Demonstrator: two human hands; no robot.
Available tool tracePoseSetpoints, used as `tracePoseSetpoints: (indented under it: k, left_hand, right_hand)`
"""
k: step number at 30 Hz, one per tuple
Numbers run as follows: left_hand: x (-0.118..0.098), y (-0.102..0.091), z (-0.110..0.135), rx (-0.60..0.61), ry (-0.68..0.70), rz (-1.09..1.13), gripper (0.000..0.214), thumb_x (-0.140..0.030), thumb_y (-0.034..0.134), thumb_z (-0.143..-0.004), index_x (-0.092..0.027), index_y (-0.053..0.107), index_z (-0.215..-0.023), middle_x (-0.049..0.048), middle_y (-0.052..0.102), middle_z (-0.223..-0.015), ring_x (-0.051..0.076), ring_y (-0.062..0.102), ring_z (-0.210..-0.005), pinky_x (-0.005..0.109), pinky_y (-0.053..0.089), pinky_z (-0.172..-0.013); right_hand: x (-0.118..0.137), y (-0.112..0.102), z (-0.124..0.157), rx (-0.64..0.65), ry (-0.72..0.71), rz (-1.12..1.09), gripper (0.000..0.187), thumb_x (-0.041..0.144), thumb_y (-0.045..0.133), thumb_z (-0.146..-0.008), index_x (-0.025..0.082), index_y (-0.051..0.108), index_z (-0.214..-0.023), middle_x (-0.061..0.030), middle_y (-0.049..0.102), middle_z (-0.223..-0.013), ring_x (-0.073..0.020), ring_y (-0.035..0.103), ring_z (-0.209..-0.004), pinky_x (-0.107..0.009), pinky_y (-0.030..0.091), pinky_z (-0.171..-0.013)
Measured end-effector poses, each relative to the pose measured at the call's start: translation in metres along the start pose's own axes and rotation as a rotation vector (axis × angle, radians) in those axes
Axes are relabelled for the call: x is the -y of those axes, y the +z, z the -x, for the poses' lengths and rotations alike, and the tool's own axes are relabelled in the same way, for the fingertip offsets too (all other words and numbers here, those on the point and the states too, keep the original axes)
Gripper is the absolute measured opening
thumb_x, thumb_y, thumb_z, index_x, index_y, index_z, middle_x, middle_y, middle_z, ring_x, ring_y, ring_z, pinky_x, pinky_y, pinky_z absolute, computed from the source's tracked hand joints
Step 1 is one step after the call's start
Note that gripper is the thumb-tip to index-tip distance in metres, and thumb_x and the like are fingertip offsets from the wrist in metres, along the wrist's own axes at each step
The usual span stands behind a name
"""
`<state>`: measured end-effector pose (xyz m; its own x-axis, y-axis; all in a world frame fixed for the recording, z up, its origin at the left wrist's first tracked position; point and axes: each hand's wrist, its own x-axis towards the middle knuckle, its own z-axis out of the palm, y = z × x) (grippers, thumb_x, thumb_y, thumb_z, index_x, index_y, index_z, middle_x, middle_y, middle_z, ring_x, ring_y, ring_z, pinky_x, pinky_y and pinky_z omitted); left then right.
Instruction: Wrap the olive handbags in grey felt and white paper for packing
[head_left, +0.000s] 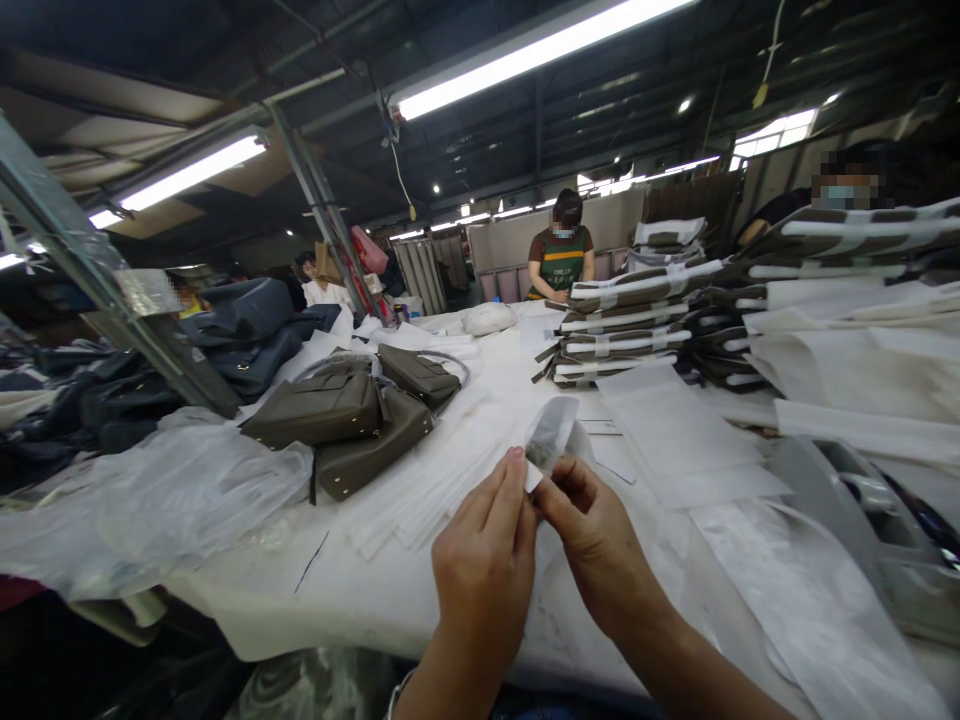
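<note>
Above the near part of the white-covered table, my left hand (486, 545) is closed on a small clear plastic bag (556, 420), which stands up past the fingertips. Something dark shows inside the bag's lower end, too unclear to name. Close beside it, my right hand (600, 530) has thumb and fingers pinched on a small white slip (533, 477) at the bag's near edge. Whether the slip is stuck to the bag is hidden by the fingers. Olive-brown handbags (375, 440) lie on the table beyond and left of my hands.
Several brown bag pieces with white wrapping form a stack (622, 335) at the right. A grey tape dispenser (862, 520) stands at the near right. Crumpled clear plastic (165, 490) covers the left edge. Across the table a person in a green apron (561, 265) works.
</note>
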<state>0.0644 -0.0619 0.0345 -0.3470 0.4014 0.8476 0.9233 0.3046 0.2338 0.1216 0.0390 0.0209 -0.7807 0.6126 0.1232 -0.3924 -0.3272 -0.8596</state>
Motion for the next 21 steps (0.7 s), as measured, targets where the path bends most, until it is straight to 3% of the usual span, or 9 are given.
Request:
tracePoseSetpoints:
  k: [7, 13, 17, 21]
  left_hand:
    - [-0.010, -0.001, 0.004, 0.089, -0.013, -0.039, 0.061, -0.012, 0.055, -0.089, -0.022, 0.041, -0.148, 0.0105, 0.055, -0.141, 0.026, 0.058, -0.125, 0.037, 0.051, -0.104]
    - [-0.006, -0.010, -0.001, 0.133, -0.067, 0.103, 0.053, -0.017, 0.057, -0.090, -0.023, 0.050, -0.142, 0.0087, 0.058, -0.139, 0.024, 0.058, -0.126, 0.034, 0.049, -0.106]
    - [0.011, -0.018, -0.011, 0.237, -0.292, 0.360, 0.035, -0.030, 0.063, -0.090, -0.027, 0.066, -0.125, 0.0043, 0.067, -0.127, 0.023, 0.063, -0.119, 0.034, 0.050, -0.105]
    - [0.020, -0.013, -0.016, 0.351, -0.585, 0.666, 0.042, -0.042, 0.069, -0.085, -0.026, 0.065, -0.124, 0.0049, 0.068, -0.126, 0.023, 0.065, -0.114, 0.034, 0.052, -0.101]
  right_hand:
    - [0.003, -0.002, 0.004, 0.008, -0.031, 0.023, 0.033, 0.045, 0.079, -0.077, 0.021, 0.064, -0.094, -0.0037, 0.065, -0.093, -0.0199, 0.058, -0.092, -0.031, 0.049, -0.083]
    - [0.007, -0.006, 0.006, 0.018, -0.040, 0.040, 0.031, 0.042, 0.081, -0.076, 0.020, 0.065, -0.090, -0.0022, 0.066, -0.087, -0.0170, 0.058, -0.085, -0.028, 0.050, -0.079]
    - [0.014, -0.008, 0.002, 0.056, -0.022, 0.042, 0.029, 0.043, 0.081, -0.075, 0.020, 0.069, -0.089, -0.0029, 0.068, -0.086, -0.0173, 0.061, -0.084, -0.029, 0.050, -0.078]
    - [0.019, -0.006, 0.001, 0.087, -0.010, 0.025, 0.032, 0.043, 0.082, -0.072, 0.019, 0.070, -0.090, -0.0036, 0.070, -0.087, -0.0191, 0.064, -0.084, -0.031, 0.051, -0.078]
